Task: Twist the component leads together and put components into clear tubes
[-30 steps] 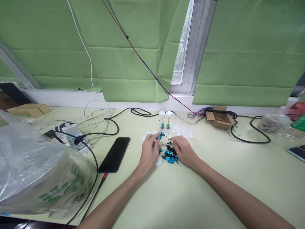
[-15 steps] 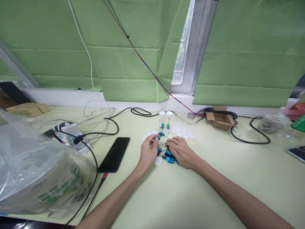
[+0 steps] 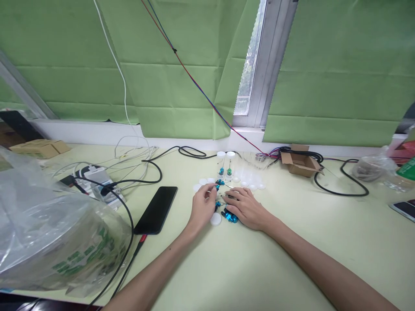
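My left hand [image 3: 203, 203] is closed in a pinch, with a small blue metal part [image 3: 217, 187] at its fingertips; the grip itself is partly hidden. Fingers stretched out and a little apart, my right hand [image 3: 244, 207] lies over a pile of shiny blue and black parts [image 3: 229, 216], covering some of them. Thin metal stems show between the hands. By my left wrist lies a white round cap [image 3: 215, 219]. Behind the hands stand two clear tubes with white lids, one holding a blue piece [image 3: 221, 171], the other a green piece [image 3: 229, 171].
Several clear tubes [image 3: 251, 175] lie behind my right hand, and white caps [image 3: 202, 182] behind the left. A black phone [image 3: 156, 210], cables and a large plastic bag [image 3: 65, 242] occupy the left side. At the back right sits a small open cardboard box [image 3: 300, 165].
My right hand has shifted slightly, its fingers spreading a little more over the blue parts. My left hand stays nearly in place, still pinched.
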A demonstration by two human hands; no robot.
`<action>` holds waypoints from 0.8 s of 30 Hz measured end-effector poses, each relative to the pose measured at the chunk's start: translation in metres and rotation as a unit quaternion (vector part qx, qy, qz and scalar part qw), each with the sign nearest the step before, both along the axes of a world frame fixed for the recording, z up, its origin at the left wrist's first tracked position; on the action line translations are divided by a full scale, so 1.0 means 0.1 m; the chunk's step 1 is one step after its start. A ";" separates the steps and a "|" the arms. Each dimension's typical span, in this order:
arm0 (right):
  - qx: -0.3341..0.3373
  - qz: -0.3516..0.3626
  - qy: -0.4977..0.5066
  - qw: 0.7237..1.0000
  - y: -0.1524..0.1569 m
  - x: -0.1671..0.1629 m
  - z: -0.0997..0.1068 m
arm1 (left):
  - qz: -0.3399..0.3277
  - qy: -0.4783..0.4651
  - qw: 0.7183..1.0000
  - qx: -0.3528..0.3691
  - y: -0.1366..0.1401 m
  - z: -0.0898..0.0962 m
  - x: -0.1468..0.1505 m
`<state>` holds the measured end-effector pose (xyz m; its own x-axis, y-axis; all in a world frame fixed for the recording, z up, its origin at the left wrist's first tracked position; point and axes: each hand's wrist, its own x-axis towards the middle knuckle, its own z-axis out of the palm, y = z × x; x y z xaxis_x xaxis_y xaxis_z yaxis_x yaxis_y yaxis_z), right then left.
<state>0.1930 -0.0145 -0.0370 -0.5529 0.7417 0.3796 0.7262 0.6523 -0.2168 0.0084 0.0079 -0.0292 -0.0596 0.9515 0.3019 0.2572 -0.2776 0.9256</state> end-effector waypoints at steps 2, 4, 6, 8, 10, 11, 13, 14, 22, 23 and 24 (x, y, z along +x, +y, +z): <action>0.004 0.001 -0.002 1.000 0.00 -0.01 0.00 | -0.013 0.003 1.000 -0.006 0.00 0.00 0.00; 0.011 0.001 -0.003 1.000 0.00 -0.01 0.00 | -0.020 0.004 1.000 -0.007 0.01 -0.01 -0.01; 0.017 0.002 -0.003 1.000 0.00 -0.01 0.00 | -0.020 0.004 1.000 -0.003 0.01 -0.02 -0.01; 0.019 0.001 -0.004 1.000 -0.01 -0.02 0.00 | -0.021 0.005 1.000 0.001 0.01 -0.03 0.00; 0.019 0.001 -0.005 1.000 -0.02 -0.02 0.01 | -0.022 0.006 1.000 0.002 0.02 -0.03 0.00; 0.019 0.000 -0.005 1.000 -0.02 -0.02 0.01 | -0.022 0.007 1.000 0.003 0.02 -0.03 0.00; 0.018 0.001 -0.004 1.000 -0.02 -0.02 0.01 | -0.024 0.008 1.000 0.004 0.02 -0.03 0.00; 0.019 0.002 -0.002 1.000 -0.02 -0.02 0.01 | -0.024 0.009 1.000 0.003 0.02 -0.03 0.00; 0.024 0.005 0.015 1.000 -0.02 -0.02 0.01 | -0.018 0.000 1.000 -0.005 0.01 -0.03 0.00; 0.021 0.005 0.017 1.000 -0.02 -0.02 0.01 | -0.018 -0.001 1.000 -0.004 0.01 -0.03 0.00; 0.019 0.005 0.019 1.000 -0.02 -0.02 0.01 | -0.018 -0.002 1.000 -0.003 0.01 -0.03 0.00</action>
